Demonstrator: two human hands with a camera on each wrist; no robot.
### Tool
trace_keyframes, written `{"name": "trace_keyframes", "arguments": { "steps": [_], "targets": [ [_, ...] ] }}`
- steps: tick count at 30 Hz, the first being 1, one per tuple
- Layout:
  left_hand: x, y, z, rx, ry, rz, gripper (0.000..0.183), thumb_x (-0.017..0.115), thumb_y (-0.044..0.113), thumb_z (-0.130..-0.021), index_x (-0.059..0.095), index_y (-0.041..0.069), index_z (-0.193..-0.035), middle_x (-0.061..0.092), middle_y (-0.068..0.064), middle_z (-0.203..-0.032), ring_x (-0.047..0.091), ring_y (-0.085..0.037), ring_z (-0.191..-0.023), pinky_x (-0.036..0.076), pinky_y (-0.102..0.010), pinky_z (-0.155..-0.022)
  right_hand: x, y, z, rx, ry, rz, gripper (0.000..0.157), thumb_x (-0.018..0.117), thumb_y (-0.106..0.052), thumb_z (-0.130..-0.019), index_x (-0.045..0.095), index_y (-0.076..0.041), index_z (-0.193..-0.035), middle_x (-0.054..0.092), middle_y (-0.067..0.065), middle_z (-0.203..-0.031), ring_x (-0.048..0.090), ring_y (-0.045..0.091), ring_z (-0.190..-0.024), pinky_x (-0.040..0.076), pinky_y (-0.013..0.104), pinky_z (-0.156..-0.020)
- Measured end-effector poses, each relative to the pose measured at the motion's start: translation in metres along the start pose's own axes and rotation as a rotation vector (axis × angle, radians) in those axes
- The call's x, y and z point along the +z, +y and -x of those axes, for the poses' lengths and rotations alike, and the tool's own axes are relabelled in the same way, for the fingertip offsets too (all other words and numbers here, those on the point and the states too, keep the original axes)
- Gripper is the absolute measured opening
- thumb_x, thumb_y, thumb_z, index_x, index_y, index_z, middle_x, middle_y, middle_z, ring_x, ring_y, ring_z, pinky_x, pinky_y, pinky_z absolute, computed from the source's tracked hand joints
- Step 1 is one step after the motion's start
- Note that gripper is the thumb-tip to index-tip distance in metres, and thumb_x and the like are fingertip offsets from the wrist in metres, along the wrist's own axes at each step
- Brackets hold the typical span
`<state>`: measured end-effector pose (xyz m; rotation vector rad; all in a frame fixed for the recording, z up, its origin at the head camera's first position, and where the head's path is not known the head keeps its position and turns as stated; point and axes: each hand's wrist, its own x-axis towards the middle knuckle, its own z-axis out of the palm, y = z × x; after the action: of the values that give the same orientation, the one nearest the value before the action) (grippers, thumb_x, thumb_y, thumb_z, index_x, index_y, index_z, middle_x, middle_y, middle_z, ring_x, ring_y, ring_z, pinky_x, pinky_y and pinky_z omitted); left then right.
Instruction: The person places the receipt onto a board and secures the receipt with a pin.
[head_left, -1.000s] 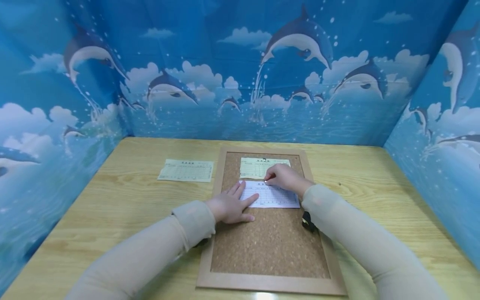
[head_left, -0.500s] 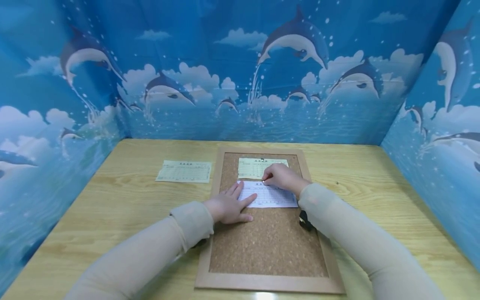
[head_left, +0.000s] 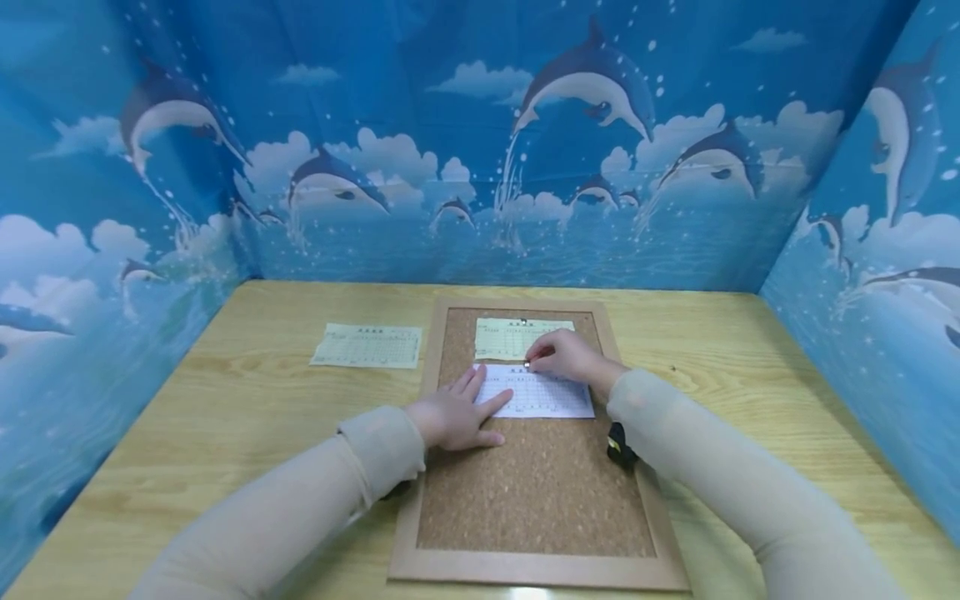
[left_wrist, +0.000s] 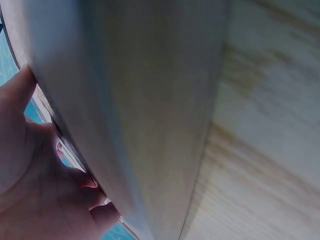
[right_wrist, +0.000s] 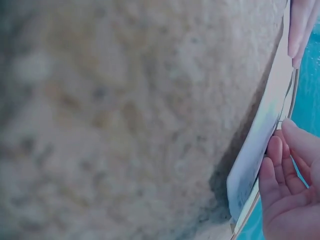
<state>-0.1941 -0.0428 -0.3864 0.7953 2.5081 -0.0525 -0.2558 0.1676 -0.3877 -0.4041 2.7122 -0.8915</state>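
A white printed form (head_left: 546,400) lies across the upper half of a framed corkboard (head_left: 536,492). My left hand (head_left: 456,414) rests with fingers spread on the form's left end and the cork beside it. At the middle of the form's top edge, my right hand (head_left: 567,357) pinches a small shiny pushpin (head_left: 527,364) between thumb and fingertips. In the right wrist view the form (right_wrist: 260,135) stands slightly off the cork along its near edge. Just above it, a pale green form (head_left: 495,337) is held to the cork by another pin (head_left: 523,322).
Left of the board, a second pale green form (head_left: 367,346) with a torn edge lies on the wooden table (head_left: 247,400). A tiny dark object (head_left: 672,368) lies on the table to the right. Blue dolphin-print curtains (head_left: 450,242) enclose the back and sides.
Both hands keep nearly the same place on the form. My right fingertips stay on the pin at its top edge. The whole view has shifted slightly.
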Motion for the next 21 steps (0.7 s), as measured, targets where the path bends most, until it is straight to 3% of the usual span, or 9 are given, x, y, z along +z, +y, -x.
{"name": "trace_keyframes", "arguments": {
  "steps": [21],
  "targets": [
    [-0.0019, 0.0011, 0.0014, 0.001, -0.011, -0.002, 0.071, 0.034, 0.064, -0.09, 0.008, 0.037, -0.149, -0.011, -0.014, -0.154, -0.007, -0.028, -0.14, 0.016, -0.044, -0.111, 0.0013, 0.0016, -0.0034, -0.01, 0.002, 0.03, 0.006, 0.067, -0.01, -0.086, 0.072, -0.011, -0.083, 0.067, 0.0, -0.084, 0.058, 0.015, -0.079, 0.048, 0.034, -0.073]
  ]
}}
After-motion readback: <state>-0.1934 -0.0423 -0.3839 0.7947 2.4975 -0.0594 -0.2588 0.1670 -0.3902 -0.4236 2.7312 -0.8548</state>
